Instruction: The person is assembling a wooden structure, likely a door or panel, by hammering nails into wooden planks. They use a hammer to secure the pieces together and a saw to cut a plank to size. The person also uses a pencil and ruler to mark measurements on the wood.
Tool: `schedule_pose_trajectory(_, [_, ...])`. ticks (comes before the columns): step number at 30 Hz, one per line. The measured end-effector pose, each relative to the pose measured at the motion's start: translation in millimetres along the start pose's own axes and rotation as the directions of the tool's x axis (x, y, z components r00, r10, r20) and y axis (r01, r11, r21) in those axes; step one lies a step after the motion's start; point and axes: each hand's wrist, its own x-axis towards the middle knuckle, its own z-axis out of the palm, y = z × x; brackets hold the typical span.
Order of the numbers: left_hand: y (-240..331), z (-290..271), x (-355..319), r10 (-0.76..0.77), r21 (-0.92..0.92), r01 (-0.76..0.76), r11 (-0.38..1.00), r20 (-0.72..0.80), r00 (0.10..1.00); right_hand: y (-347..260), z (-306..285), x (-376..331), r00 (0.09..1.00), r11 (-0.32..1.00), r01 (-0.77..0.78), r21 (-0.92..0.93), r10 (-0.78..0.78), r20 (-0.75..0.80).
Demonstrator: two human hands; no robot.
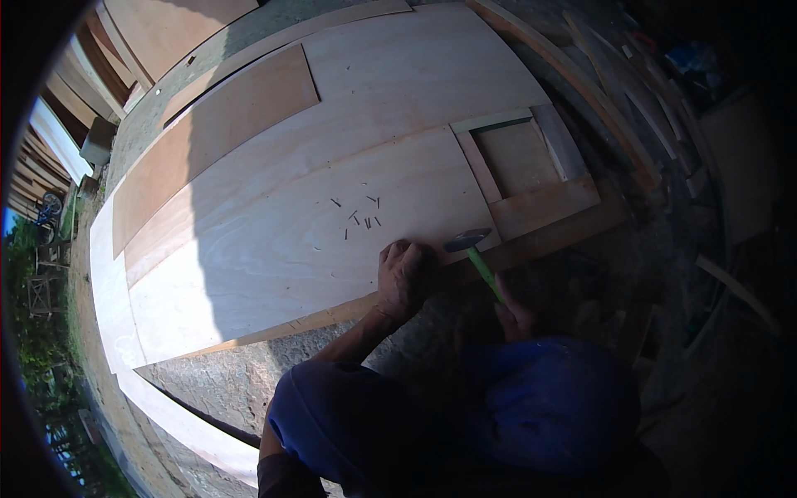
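Note:
My left hand (404, 278) rests with curled fingers on the near edge of a large pale plywood sheet (274, 241); whether it pinches anything is hidden. My right hand (513, 315) grips the green handle of a hammer (475, 249), whose dark head lies on the sheet just right of the left hand. Several small dark nails (359, 217) lie scattered on the plywood a little beyond my left hand. My knees in blue cloth fill the lower middle of the view.
A small wooden frame with a brown panel (519, 162) sits at the sheet's right end. Browner boards (216, 124) overlap the sheet at the far left. Stacked planks (631, 108) and scraps lie to the right in shadow. Rough concrete ground (224, 382) shows below the sheet.

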Motion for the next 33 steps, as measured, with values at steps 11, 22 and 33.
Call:
schedule_pose_trajectory(11, [5.6,1.3,1.5,-0.048,-0.017,0.047,0.999,-0.073,0.996,-13.1,-0.9,7.5,0.982,0.95,0.185,-0.25,-0.17,0.081])
schedule_pose_trajectory(22, [4.3,-1.6,-6.1,-0.195,-0.092,0.191,0.977,-0.041,0.98,-29.6,-10.7,14.4,0.953,0.822,0.301,-0.484,-0.243,0.18])
schedule_pose_trajectory(33, [6.1,-4.9,-4.1,-0.134,-0.009,0.134,0.991,-0.067,0.989,-42.3,-20.8,16.2,0.931,0.729,0.363,-0.581,-0.255,0.262])
